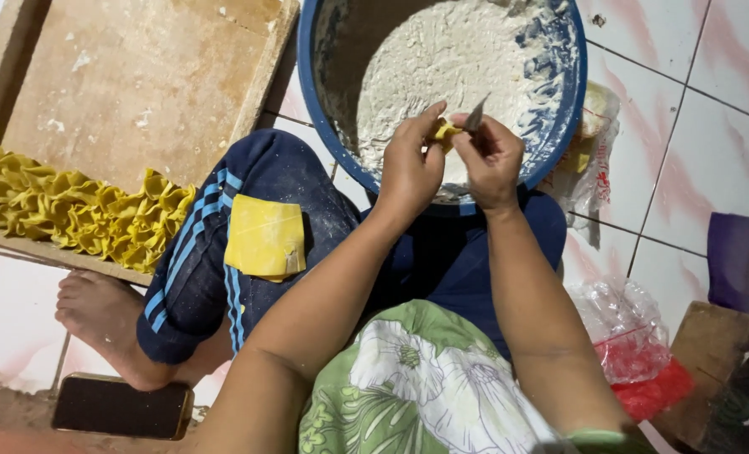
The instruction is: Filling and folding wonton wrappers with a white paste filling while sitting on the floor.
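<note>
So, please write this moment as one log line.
left hand: holds yellow wrapper | right hand: holds metal utensil | below: blue basin of white filling

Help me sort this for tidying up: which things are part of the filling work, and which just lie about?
In use: left hand, right hand, yellow wrapper, small utensil, blue bowl of white filling, wrapper stack, wooden tray, folded dumplings.

Lying about: phone, plastic bags, purple cloth.
</note>
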